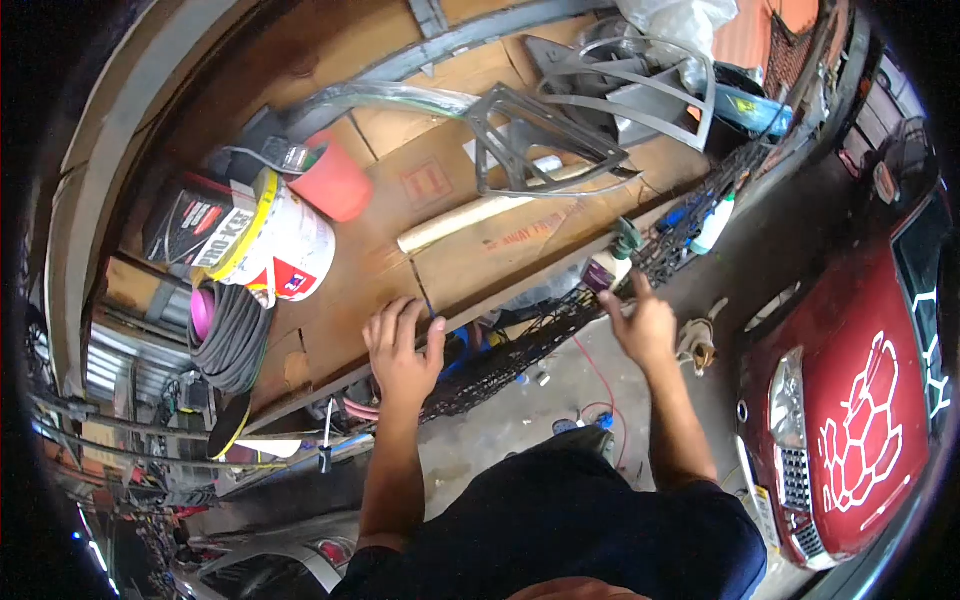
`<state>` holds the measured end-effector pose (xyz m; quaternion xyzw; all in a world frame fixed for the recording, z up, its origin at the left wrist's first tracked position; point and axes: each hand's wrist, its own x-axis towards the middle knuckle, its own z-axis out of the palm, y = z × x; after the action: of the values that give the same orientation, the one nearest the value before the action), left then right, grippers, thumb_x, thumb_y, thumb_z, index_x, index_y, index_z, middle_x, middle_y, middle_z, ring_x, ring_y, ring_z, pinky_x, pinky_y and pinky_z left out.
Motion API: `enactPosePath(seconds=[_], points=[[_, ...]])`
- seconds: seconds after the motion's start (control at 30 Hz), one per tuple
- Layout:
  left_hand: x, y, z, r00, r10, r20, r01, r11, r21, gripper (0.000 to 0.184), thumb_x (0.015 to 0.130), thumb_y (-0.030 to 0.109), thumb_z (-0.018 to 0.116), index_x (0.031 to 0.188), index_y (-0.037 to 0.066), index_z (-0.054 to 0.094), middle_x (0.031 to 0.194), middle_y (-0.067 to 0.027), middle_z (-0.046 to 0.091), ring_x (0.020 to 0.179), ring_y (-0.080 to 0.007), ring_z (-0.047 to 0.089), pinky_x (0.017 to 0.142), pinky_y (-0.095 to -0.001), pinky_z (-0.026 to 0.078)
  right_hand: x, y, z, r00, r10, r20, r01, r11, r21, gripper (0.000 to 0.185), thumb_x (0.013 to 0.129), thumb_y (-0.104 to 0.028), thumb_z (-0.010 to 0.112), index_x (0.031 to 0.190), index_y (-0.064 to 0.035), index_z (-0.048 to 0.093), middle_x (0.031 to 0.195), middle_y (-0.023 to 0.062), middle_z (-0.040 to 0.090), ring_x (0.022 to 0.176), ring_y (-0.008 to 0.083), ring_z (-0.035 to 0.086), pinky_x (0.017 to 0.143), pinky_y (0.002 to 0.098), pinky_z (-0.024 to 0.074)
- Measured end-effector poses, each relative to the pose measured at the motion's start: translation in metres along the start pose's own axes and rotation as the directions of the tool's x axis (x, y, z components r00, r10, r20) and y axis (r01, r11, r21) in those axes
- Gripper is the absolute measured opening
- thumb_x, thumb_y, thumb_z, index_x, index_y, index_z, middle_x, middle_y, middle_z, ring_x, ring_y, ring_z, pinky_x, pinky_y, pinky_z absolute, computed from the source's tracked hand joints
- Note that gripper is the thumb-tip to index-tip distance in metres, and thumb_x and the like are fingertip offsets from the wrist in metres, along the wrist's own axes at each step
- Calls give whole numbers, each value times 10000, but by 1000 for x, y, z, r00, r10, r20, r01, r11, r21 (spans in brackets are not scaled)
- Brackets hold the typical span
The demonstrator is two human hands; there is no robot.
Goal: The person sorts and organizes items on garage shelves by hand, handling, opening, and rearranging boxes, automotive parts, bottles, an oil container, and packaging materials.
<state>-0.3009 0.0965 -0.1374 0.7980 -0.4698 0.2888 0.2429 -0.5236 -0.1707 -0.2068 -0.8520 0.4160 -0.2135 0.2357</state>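
Note:
My left hand point(403, 350) rests with spread fingers at the front edge of a cardboard-covered shelf point(380, 265), holding nothing. To the right, my right hand point(645, 328) is raised just below a small spray bottle point(608, 270) with a green trigger head and a dark label. Thumb and index finger are apart there, and the other fingers look partly curled. The bottle sits at the shelf's edge by a black net point(540, 345). Whether a fingertip touches it I cannot tell.
A white bucket point(300, 245), a red bucket point(335, 180) and a coiled grey hose point(230, 340) stand left. Dark plastic frames point(545, 140) and a pale tube point(465, 222) lie on the cardboard. A red car point(860, 400) is at right; a cat point(700, 343) is on the floor.

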Motion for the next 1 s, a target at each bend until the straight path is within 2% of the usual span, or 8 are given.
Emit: enactPosePath(seconds=[0.13, 0.17, 0.27, 0.43, 0.53, 0.77, 0.9, 1.0], points=[[-2, -4, 2, 1000, -2, -14, 2, 1000, -6, 322, 905, 260, 764, 1145, 56, 696, 1187, -130, 685, 1111, -362, 629, 966, -495, 453, 27, -26, -74, 924, -99, -369, 217, 930, 295, 361, 899, -349, 822, 1006, -18, 725, 838, 193, 730, 715, 406, 718, 684, 445, 586], [0, -2, 1, 1000, -10, -5, 10, 1000, -9, 322, 906, 261, 764, 1144, 56, 696, 1181, -130, 686, 1104, -362, 630, 963, -492, 455, 40, -39, -87, 826, -293, -482, 400, 906, 135, 371, 864, -261, 855, 1098, -12, 712, 911, 170, 700, 761, 371, 712, 692, 407, 581], [-1, 4, 2, 1000, -1, -5, 1, 1000, 9, 318, 908, 266, 760, 1131, 50, 694, 1143, -127, 692, 1072, -355, 632, 951, -480, 459, 74, -90, -99, 725, -603, -333, 606, 788, -108, 546, 856, -299, 816, 1343, -129, 637, 1105, 151, 643, 954, 369, 711, 754, 460, 593], [-3, -4, 0, 1000, 22, -5, -22, 1000, -1, 302, 914, 274, 758, 1098, 43, 698, 1124, -126, 693, 1064, -354, 633, 953, -483, 460, 158, -85, -79, 655, -733, -185, 669, 676, -308, 199, 927, -264, 703, 1094, -159, 729, 776, 154, 724, 720, 393, 727, 651, 520, 589], [-2, -4, -1, 1000, 6, 1, -6, 999, -34, 300, 915, 285, 761, 1084, 44, 703, 1123, -125, 693, 1062, -352, 633, 957, -485, 458, 164, -89, -126, 707, -522, -478, 618, 784, 59, 230, 997, -260, 706, 924, -45, 741, 683, 140, 669, 562, 241, 618, 573, 412, 483], [13, 12, -4, 996, -84, 42, 87, 993, -86, 333, 899, 292, 783, 1103, 41, 705, 1178, -139, 680, 1099, -363, 628, 983, -486, 456, 202, -15, -133, 959, 162, -231, 101, 566, 819, 337, 1006, -339, 739, 850, -41, 724, 636, -37, 581, 476, 50, 437, 441, 249, 305], [46, 30, 16, 997, -65, 44, 76, 937, -342, 398, 897, 278, 791, 1172, 9, 689, 1233, -183, 663, 1148, -418, 613, 1024, -507, 465, 207, 6, -108, 872, 262, -414, 150, 662, 734, 395, 952, -404, 793, 834, -32, 732, 625, -15, 621, 489, 92, 493, 488, 275, 409], [79, 66, 27, 997, 73, 17, -61, 923, -379, 376, 908, 218, 790, 1185, -11, 681, 1219, -216, 663, 1092, -404, 662, 978, -453, 518, 195, 2, -95, 608, 42, -793, 21, 997, 68, 638, 861, -442, 844, 1262, 3, 624, 1135, 258, 662, 1035, 414, 687, 913, 488, 541]])
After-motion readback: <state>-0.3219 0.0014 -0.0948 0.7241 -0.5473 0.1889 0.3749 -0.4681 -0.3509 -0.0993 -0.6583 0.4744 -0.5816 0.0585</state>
